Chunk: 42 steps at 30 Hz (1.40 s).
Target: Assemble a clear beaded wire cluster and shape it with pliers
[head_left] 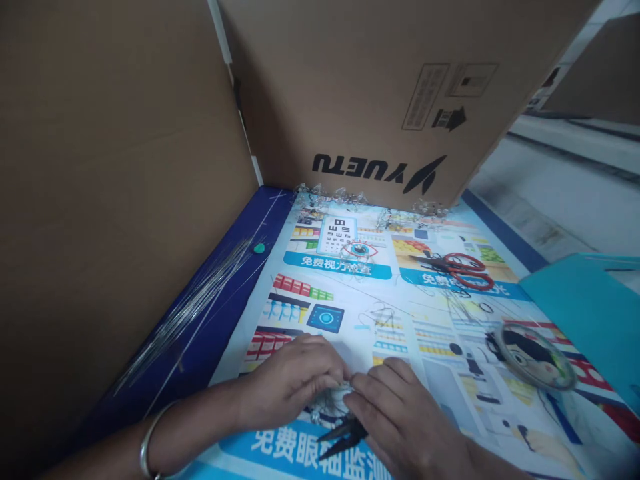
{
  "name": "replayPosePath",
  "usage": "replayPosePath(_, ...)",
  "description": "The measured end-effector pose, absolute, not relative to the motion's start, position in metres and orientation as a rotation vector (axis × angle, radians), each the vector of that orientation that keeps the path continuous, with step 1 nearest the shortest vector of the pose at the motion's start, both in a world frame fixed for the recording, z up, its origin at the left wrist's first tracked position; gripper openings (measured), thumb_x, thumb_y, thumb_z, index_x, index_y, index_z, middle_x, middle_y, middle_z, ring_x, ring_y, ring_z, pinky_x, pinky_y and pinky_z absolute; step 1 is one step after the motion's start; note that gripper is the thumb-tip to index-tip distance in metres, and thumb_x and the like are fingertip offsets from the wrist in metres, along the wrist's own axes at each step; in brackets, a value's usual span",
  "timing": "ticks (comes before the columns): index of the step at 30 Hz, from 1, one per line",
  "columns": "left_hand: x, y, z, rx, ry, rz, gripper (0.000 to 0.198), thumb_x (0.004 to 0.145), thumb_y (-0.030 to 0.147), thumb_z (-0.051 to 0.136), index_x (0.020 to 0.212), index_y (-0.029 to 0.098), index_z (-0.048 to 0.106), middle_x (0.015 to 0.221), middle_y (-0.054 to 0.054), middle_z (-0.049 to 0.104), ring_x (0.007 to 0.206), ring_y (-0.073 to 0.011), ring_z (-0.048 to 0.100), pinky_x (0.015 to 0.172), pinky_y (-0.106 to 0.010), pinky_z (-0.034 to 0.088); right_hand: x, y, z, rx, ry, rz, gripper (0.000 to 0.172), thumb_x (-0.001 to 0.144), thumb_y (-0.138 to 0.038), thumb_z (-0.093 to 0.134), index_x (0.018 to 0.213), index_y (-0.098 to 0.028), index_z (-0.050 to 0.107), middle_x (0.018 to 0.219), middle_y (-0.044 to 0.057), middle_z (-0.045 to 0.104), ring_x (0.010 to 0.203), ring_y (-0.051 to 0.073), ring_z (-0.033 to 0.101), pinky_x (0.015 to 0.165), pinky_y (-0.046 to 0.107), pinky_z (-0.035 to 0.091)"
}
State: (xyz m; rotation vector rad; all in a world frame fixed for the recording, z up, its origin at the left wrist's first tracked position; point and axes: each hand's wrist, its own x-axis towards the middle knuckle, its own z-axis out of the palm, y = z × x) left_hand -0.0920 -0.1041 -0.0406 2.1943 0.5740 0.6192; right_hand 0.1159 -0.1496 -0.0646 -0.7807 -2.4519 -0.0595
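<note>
Head view. Two cardboard panels wall off the bench: one (110, 187) stands along the left edge of the printed poster (400, 320), and the other (360, 87), marked YUETU upside down, stands along its far edge. The poster lies flat and is the reference for all positions.

- Teal sheet (585, 313): overlaps the poster's right edge.
- Bundle of thin wires (185, 313): on the dark blue strip just left of the poster, running diagonally.
- Left hand (290, 383): at the poster's near edge, centre, fingers curled, tips pinched on a clear wire piece (333, 400).
- Right hand (405, 413): just beside it, fingertips touching the same piece. Cannot tell whether it grips.
- Black snips (343, 435): on the poster, blades sticking out from under the right hand and pointing left. Cannot tell whether they are held.
- Round glass dish (537, 357): right part of the poster, near the teal sheet.
- Red-handled scissors (460, 270): far right part of the poster.
- Row of small clear pieces (350, 197): along the poster's far edge, at the foot of the back panel.
- Silver bangle (147, 447): on the left wrist.
- Green bead (259, 248): just off the poster's far left corner.
</note>
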Motion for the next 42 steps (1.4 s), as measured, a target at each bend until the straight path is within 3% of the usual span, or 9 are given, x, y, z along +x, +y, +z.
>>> replayPosePath(7, -0.093, -0.103, -0.038, 2.265, 0.558, 0.622, 0.024, 0.095, 0.027, 0.032, 0.086, 0.017, 0.053, 0.086, -0.005, 0.063, 0.085, -0.0172, 0.054, 0.081, -0.032, 0.041, 0.116, -0.149, -0.065, -0.762, -2.465, -0.067, 0.022, 0.089, -0.014, 0.038, 0.092, -0.014, 0.059, 0.085, 0.007, 0.064, 0.072, 0.017, 0.048, 0.072, 0.037, 0.035)
replayPosePath(13, -0.093, -0.103, -0.040, 2.402, 0.546, 0.617, 0.016, 0.089, 0.012, 0.038, 0.087, 0.018, 0.053, 0.091, -0.006, 0.063, 0.089, -0.0181, 0.054, 0.080, -0.032, 0.040, 0.118, -0.149, -0.067, -0.750, -2.479, -0.064, 0.020, 0.089, -0.014, 0.040, 0.095, -0.012, 0.059, 0.086, 0.007, 0.064, 0.074, 0.018, 0.048, 0.074, 0.038, 0.034)
replayPosePath(21, -0.095, -0.101, -0.039, 2.496, 0.510, 0.524, 0.027, 0.077, -0.001, 0.038, 0.089, 0.018, 0.052, 0.092, -0.005, 0.063, 0.092, -0.0182, 0.053, 0.082, -0.032, 0.040, 0.116, -0.149, -0.063, -0.761, -2.470, -0.073, 0.022, 0.089, -0.014, 0.039, 0.093, -0.013, 0.060, 0.083, 0.007, 0.064, 0.072, 0.017, 0.048, 0.073, 0.037, 0.035)
replayPosePath(31, -0.095, -0.101, -0.039, 2.189, 0.555, 0.633, 0.021, 0.095, 0.023, 0.033, 0.095, 0.016, 0.053, 0.091, -0.008, 0.061, 0.089, -0.0176, 0.055, 0.082, -0.032, 0.043, 0.117, -0.148, -0.061, -0.768, -2.489, -0.032, 0.020, 0.088, -0.012, 0.040, 0.093, -0.014, 0.059, 0.084, 0.006, 0.063, 0.072, 0.017, 0.047, 0.069, 0.035, 0.033)
replayPosePath(37, -0.097, -0.105, -0.041, 2.049, 0.666, 0.651, 0.019, 0.094, 0.021, 0.035, 0.097, 0.017, 0.053, 0.096, -0.007, 0.060, 0.091, -0.0164, 0.055, 0.081, -0.031, 0.043, 0.121, -0.146, -0.055, -0.754, -2.466, -0.007, 0.024, 0.083, -0.010, 0.040, 0.096, -0.015, 0.059, 0.083, 0.007, 0.061, 0.074, 0.018, 0.049, 0.071, 0.036, 0.036)
replayPosePath(42, -0.099, -0.108, -0.045, 1.981, 0.747, 0.713, 0.018, 0.094, 0.021, 0.035, 0.093, 0.017, 0.052, 0.094, -0.007, 0.061, 0.088, -0.0161, 0.056, 0.077, -0.030, 0.044, 0.137, -0.143, -0.061, -0.948, -2.332, 0.070, 0.027, 0.078, -0.011, 0.045, 0.101, -0.018, 0.058, 0.094, 0.008, 0.060, 0.085, 0.020, 0.052, 0.073, 0.034, 0.041)
